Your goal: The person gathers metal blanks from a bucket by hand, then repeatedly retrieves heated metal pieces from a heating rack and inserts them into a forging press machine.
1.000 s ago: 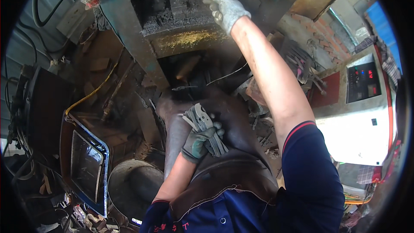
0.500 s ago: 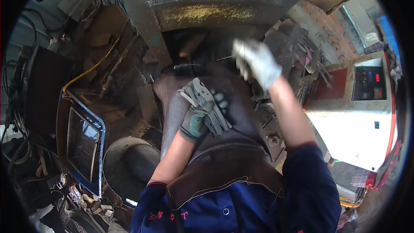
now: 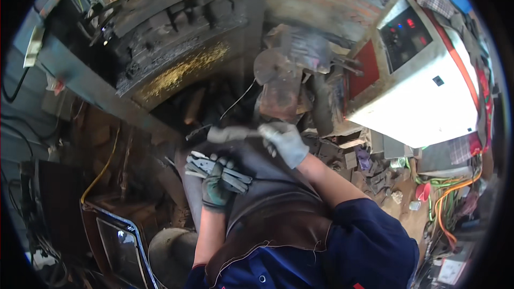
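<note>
My left hand (image 3: 215, 190), in a grey-green work glove, grips a small stack of flat grey metal pieces (image 3: 235, 179) above my lap. Its fingers wrap round the bundle, whose ends stick out on both sides. My right hand (image 3: 289, 143), in a whitish glove, is a little farther off and to the right. Between its fingers is one long flat grey metal piece (image 3: 233, 134), smeared by motion, pointing left. This piece is apart from the stack. Under both hands lies a dark brown leather apron (image 3: 273, 179) covering my legs.
A heavy machine with a dark bed (image 3: 176, 27) and yellowish grains (image 3: 184, 72) along its front stands ahead left. At right is a white control cabinet (image 3: 417, 96). A metal drum (image 3: 171, 249) and a framed panel (image 3: 120, 243) are at lower left. Scrap (image 3: 377, 179) litters the right-hand floor.
The view has swung to the right. My right hand has come down and back toward my lap, and a metal piece now shows in it. My left hand still holds the stack.
</note>
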`<action>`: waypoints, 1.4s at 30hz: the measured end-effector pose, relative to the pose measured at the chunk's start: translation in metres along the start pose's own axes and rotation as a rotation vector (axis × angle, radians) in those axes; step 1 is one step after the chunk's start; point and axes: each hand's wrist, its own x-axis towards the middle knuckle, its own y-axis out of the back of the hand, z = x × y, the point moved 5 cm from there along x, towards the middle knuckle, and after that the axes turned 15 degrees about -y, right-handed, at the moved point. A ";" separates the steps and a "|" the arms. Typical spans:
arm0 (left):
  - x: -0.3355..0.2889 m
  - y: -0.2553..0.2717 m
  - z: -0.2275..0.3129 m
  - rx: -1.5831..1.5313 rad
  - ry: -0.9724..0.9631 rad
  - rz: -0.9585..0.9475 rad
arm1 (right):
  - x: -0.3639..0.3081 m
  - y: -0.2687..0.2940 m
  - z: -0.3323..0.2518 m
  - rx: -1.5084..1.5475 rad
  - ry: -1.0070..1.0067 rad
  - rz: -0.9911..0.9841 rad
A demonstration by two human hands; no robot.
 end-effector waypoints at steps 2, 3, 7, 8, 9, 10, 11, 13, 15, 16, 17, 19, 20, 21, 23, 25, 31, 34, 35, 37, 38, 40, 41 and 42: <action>0.000 -0.004 -0.001 0.003 -0.002 0.057 | 0.010 0.047 0.001 0.358 0.042 0.065; 0.001 -0.005 -0.003 0.002 0.010 0.050 | 0.016 0.071 0.005 0.505 0.073 0.143; 0.003 -0.006 -0.005 -0.012 0.044 0.040 | 0.043 0.126 0.011 0.786 0.231 0.282; 0.004 -0.006 -0.006 -0.016 0.048 0.041 | 0.055 0.131 0.006 0.787 0.230 0.284; 0.003 -0.007 -0.007 -0.020 0.054 0.041 | 0.063 0.135 -0.001 0.815 0.278 0.357; 0.003 -0.007 -0.008 -0.020 0.057 0.042 | 0.067 0.140 -0.005 0.842 0.327 0.431; 0.003 -0.006 -0.008 0.020 0.053 0.044 | 0.070 0.139 -0.009 0.844 0.325 0.430; 0.004 -0.002 -0.007 0.061 0.050 0.046 | 0.075 0.133 -0.008 0.820 0.141 0.410; 0.004 -0.001 -0.006 0.064 0.044 0.032 | 0.078 0.143 0.006 0.847 0.099 0.356; 0.004 -0.003 -0.008 0.061 0.045 0.031 | 0.080 0.152 0.012 0.804 0.077 0.353; 0.004 -0.005 -0.008 0.051 0.048 0.041 | 0.080 0.154 0.014 0.764 0.053 0.352; 0.004 -0.006 -0.010 0.041 0.055 0.051 | 0.091 0.160 0.009 0.787 0.044 0.409; 0.005 -0.006 -0.010 0.030 0.058 0.042 | 0.098 0.161 0.004 0.791 0.043 0.439; 0.005 -0.006 -0.012 0.019 0.063 0.034 | 0.102 0.159 -0.004 0.794 0.041 0.472; 0.005 -0.005 -0.010 0.041 0.057 0.036 | 0.110 0.152 -0.016 0.800 0.010 0.512; 0.003 -0.005 -0.001 0.061 0.024 0.041 | 0.114 0.138 -0.024 0.886 -0.018 0.532; 0.006 0.002 -0.003 0.119 0.034 -0.054 | 0.111 0.020 -0.112 0.249 0.124 0.189; 0.001 -0.003 0.001 0.054 0.044 0.004 | 0.122 -0.089 -0.175 0.081 0.192 -0.054; 0.003 -0.005 -0.001 0.018 0.061 -0.013 | 0.125 -0.118 -0.194 0.068 0.170 -0.109; 0.004 -0.006 -0.004 -0.021 0.076 -0.030 | 0.146 -0.156 -0.213 0.169 0.042 -0.234; 0.002 -0.005 -0.002 -0.035 0.080 -0.026 | 0.150 -0.168 -0.210 0.231 0.053 -0.242; 0.000 -0.004 0.001 -0.074 0.098 -0.018 | 0.146 -0.163 -0.195 0.239 0.088 -0.210; -0.004 -0.002 0.006 -0.080 0.078 -0.005 | 0.130 -0.160 -0.178 0.206 0.111 -0.188; -0.004 -0.002 0.009 -0.051 0.079 -0.007 | 0.107 -0.152 -0.160 0.168 0.131 -0.155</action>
